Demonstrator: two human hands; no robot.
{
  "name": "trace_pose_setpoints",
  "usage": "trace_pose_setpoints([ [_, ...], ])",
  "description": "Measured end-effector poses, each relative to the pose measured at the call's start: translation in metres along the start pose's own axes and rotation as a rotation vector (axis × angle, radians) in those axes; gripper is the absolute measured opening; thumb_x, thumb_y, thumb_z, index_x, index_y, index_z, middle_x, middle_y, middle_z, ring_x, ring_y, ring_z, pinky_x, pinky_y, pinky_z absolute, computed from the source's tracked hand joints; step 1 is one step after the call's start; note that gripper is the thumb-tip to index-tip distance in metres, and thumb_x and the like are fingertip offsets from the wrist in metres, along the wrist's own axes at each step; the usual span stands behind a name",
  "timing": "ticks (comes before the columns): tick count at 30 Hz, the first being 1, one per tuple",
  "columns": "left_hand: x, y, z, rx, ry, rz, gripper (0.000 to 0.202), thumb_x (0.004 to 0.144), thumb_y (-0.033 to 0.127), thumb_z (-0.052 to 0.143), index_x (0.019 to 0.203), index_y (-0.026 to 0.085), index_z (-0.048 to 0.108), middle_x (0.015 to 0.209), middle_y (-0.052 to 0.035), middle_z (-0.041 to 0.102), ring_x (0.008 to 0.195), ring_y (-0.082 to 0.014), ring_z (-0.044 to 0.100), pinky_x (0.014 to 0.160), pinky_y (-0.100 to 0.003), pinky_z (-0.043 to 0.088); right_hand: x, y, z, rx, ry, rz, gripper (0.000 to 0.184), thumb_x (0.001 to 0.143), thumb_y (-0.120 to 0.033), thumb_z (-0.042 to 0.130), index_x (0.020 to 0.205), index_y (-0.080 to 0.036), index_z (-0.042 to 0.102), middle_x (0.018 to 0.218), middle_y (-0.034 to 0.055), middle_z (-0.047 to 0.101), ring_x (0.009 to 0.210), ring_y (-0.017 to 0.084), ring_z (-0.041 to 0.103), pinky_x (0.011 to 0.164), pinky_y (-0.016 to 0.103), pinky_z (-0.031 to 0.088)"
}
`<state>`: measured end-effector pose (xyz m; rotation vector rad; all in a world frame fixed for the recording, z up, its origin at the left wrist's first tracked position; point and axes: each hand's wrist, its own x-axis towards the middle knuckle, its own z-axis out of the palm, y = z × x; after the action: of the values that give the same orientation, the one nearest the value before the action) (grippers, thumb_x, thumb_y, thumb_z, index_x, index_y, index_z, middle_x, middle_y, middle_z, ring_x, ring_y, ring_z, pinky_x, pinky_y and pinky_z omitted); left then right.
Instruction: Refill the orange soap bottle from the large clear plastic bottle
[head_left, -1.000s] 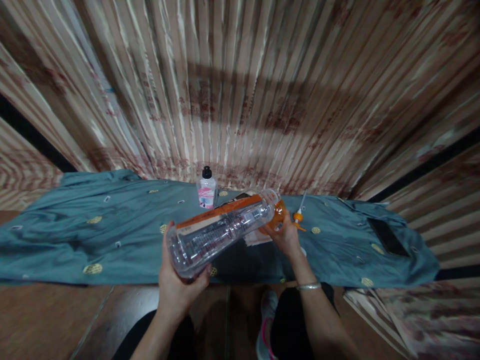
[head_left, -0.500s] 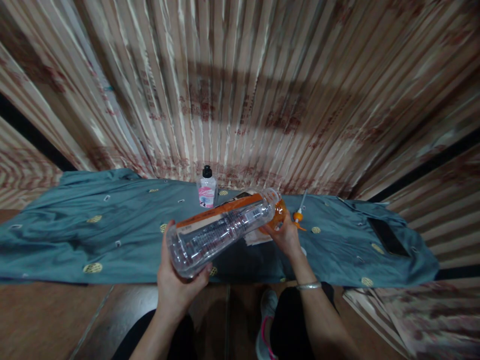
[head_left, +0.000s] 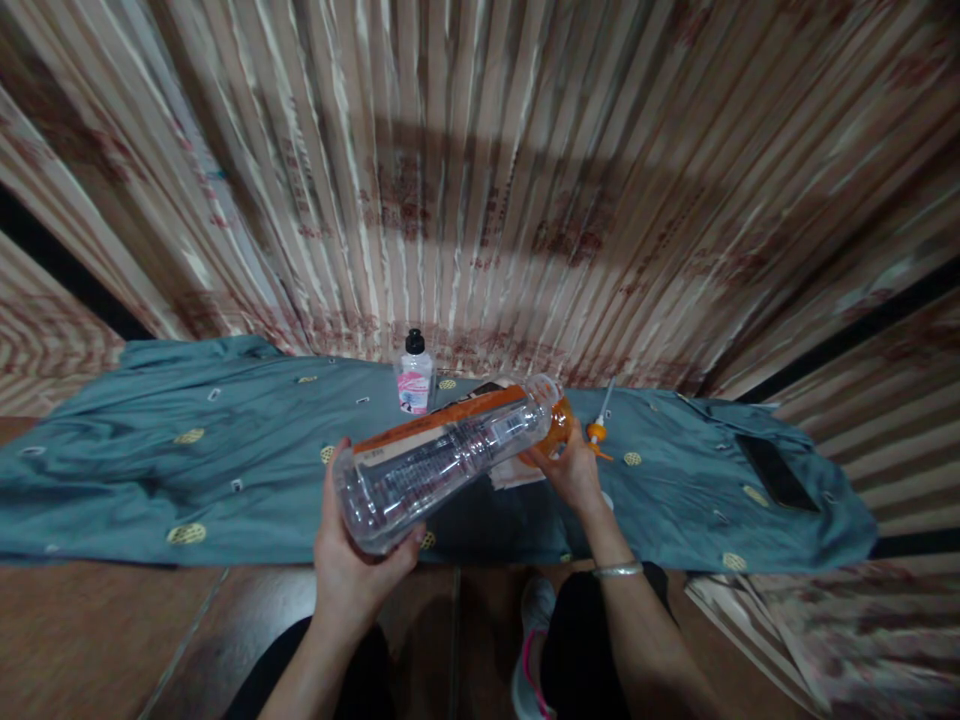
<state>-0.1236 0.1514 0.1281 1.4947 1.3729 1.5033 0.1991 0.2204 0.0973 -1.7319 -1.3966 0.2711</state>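
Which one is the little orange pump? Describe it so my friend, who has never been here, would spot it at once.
Find the teal cloth in front of the curtain. Look just right of the right hand: the orange-and-white pump lies there. Its thin, pale tube, pointing towards the curtain, sets it apart from the orange bottle in that hand.

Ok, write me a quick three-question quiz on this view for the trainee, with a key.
1. Which hand grips the base end of the large clear bottle?
2. True or false: the black-capped bottle stands upright.
3. What is the main colour of the pump top lying on the cloth? a) black b) orange c) pink

Key: 1. The left hand. 2. True. 3. b.
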Motion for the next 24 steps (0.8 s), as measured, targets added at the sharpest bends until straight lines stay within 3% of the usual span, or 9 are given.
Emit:
trace_pose_setpoints([
  [8, 0.0007, 0.0011, 0.0005, -0.010, 0.003, -0.018, 0.118, 0.064, 0.037, 0.096, 0.164, 0.017, 0.037, 0.144, -0.0198, 0.066, 0.132, -0.0379, 0.069, 0.115, -0.052, 0.054, 0.0005, -0.0028, -0.0011, -0.005, -0.002, 0.002, 0.091, 0.072, -0.082, 0.067, 0.134, -0.016, 0.057, 0.118, 0.0203, 0.079, 0.105, 0.040, 0.079, 0.089, 0.052, 0.063],
  [24, 0.0008, 0.0006, -0.0004, 0.038, -0.006, 0.027, 0.113, 0.068, 0.039, 0.093, 0.164, 0.016, 0.037, 0.144, -0.0190, 0.067, 0.129, -0.0350, 0.071, 0.111, -0.047, 0.057, -0.0009, 0.0000, 0.0005, -0.020, 0.014, -0.025, 0.093, 0.074, -0.088, 0.064, 0.133, -0.017, 0.058, 0.112, 0.0195, 0.080, 0.098, 0.039, 0.080, 0.084, 0.053, 0.064],
])
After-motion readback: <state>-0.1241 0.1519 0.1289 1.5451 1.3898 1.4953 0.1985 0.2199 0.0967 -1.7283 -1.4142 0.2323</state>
